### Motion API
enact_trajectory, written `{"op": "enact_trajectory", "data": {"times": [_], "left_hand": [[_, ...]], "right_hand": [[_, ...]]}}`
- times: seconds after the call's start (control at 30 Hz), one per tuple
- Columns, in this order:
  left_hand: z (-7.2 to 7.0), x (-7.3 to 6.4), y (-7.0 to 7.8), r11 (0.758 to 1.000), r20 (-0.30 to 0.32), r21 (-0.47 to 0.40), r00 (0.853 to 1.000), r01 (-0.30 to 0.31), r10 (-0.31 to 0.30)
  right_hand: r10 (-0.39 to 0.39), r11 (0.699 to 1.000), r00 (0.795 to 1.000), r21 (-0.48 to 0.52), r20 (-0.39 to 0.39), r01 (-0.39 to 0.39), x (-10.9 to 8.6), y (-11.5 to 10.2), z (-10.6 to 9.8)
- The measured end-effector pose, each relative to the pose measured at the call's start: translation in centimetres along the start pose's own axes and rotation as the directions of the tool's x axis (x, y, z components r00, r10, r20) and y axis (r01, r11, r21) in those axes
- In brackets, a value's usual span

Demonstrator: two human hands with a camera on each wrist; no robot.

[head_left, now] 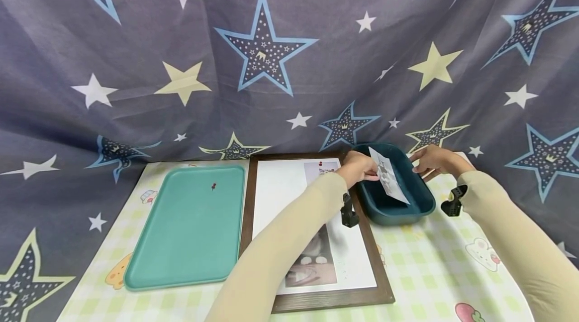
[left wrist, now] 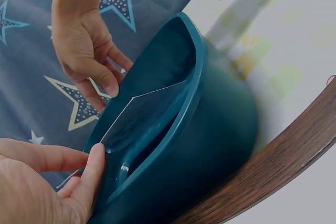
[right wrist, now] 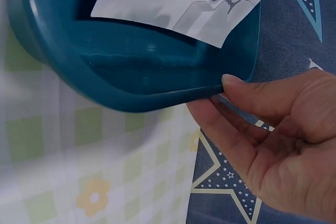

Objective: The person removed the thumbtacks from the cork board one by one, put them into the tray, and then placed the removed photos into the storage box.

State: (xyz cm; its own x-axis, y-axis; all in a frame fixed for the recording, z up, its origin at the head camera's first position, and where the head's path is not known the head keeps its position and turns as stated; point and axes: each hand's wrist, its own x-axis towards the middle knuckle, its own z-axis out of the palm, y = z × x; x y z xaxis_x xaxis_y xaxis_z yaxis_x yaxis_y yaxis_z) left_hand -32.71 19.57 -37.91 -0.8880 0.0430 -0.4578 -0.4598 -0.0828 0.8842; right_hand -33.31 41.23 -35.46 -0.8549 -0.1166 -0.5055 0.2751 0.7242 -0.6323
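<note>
Head view: left hand (head_left: 359, 167) pinches a paper (head_left: 390, 177) by one edge (head_left: 385, 188) over the open basin (head_left: 400, 219), right hand (head_left: 438, 160) the rim (right wrist: 152, 100).

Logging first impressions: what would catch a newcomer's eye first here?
Probably the star-printed cloth filling the background. Then the dark teal basin at right: the left hand holds a printed sheet at its opening, the right hand pinches its rim. Left of the brown-framed board lies a green tray.
</note>
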Motion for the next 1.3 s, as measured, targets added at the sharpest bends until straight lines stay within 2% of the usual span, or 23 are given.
{"op": "enact_trajectory", "data": {"times": [0.3,0.57,0.67,0.9,1.0,1.1,1.17,1.2,1.3], "left_hand": [[0.4,0.6,-0.4,0.996,0.004,0.087,1.0,-0.015,0.014],[1.0,1.2,0.1,0.993,-0.013,0.114,1.0,0.017,-0.015],[1.0,1.3,0.2,0.995,0.007,0.092,0.999,0.032,-0.033],[1.2,1.2,0.2,0.987,0.041,0.153,0.997,0.052,-0.059],[1.0,1.1,0.4,0.988,0.072,0.131,0.994,0.076,-0.086],[0.9,2.0,0.5,0.985,0.136,0.097,0.979,0.139,-0.152],[1.0,3.1,0.5,0.978,0.184,0.081,0.961,0.192,-0.204],[1.3,4.6,0.3,0.972,0.201,0.071,0.951,0.226,-0.236],[1.5,5.4,0.4,0.954,0.242,0.059,0.923,0.295,-0.3]], "right_hand": [[-0.015,1.0,1.0,-0.014,-0.011,0.015,-0.1,-0.1,0.1],[-0.021,1.0,1.0,-0.007,-0.018,0.021,-0.2,-0.3,0.1],[-0.022,1.0,1.0,-0.01,-0.017,0.022,-0.3,-0.2,0.0],[-0.018,1.0,1.0,-0.005,-0.004,0.018,-0.5,0.0,-0.1],[-0.013,1.0,1.0,-0.01,-0.007,0.013,-0.4,-0.1,0.0],[-0.012,1.0,1.0,-0.01,-0.007,0.012,-0.2,-0.1,0.0],[-0.011,1.0,1.0,-0.005,-0.008,0.011,-0.2,-0.2,0.1],[-0.01,1.0,1.0,-0.003,-0.008,0.01,-0.2,-0.2,0.1],[-0.008,1.0,1.0,-0.007,0.001,0.008,-0.3,-0.2,0.1]]}}
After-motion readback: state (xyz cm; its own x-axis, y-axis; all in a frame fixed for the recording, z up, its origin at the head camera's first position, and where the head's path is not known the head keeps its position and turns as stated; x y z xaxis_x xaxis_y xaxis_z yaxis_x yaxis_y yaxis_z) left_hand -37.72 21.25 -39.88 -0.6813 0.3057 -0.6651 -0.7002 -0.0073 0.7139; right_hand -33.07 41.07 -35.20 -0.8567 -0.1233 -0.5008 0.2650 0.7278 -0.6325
